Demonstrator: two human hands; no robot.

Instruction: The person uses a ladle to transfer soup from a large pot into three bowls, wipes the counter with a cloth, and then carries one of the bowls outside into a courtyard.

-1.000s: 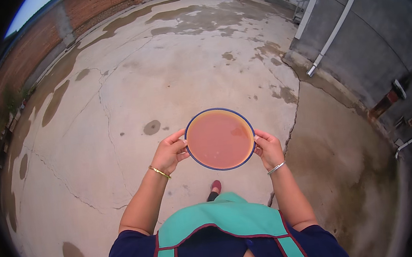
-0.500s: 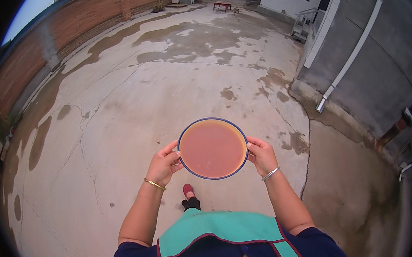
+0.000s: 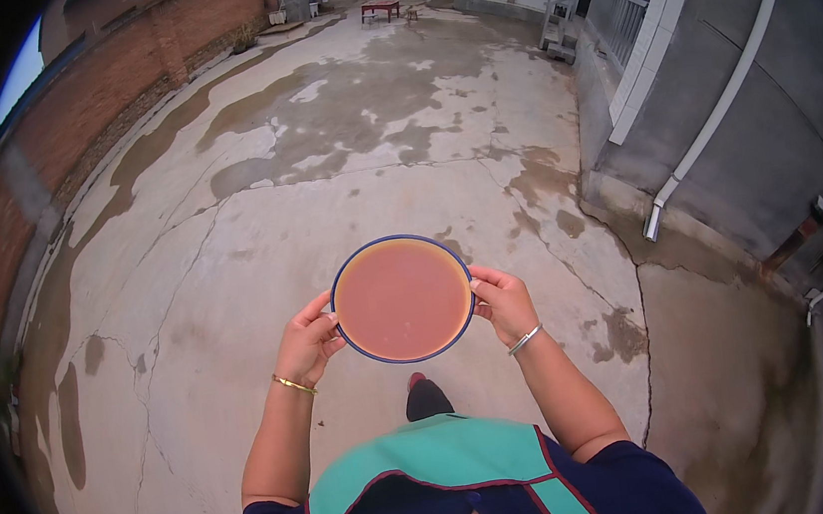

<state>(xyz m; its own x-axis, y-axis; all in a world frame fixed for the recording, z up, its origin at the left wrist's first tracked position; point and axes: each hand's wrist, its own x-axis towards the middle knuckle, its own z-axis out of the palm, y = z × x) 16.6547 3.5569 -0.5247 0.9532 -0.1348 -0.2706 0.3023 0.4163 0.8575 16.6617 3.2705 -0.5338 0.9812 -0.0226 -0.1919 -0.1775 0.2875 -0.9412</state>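
Out in front of me, I hold a round, blue-rimmed basin (image 3: 403, 300) with both hands. Its inside shows a smooth reddish-brown surface with a yellowish band near the rim. That surface looks like liquid, though I cannot tell how deep it is. My left hand (image 3: 308, 340) pinches the left rim, thumb on top and fingers curled below. At the opposite side, my right hand (image 3: 503, 306) grips the rim the same way. The fingertips under the basin are partly hidden. A gold-coloured bracelet is on my left wrist, a silver-coloured one on my right.
Cracked concrete ground (image 3: 243, 375) with damp patches spreads around me. A brick wall (image 3: 130, 61) runs along the left. On the right stand a grey wall (image 3: 747, 111) with a white pipe (image 3: 717, 104) and steps with a railing (image 3: 562, 20). A low red table (image 3: 379, 6) stands far ahead.
The view has moved forward and turned, so the far table and steps appear further left. A different foot shows below the basin. Both hands keep their hold on the rim.
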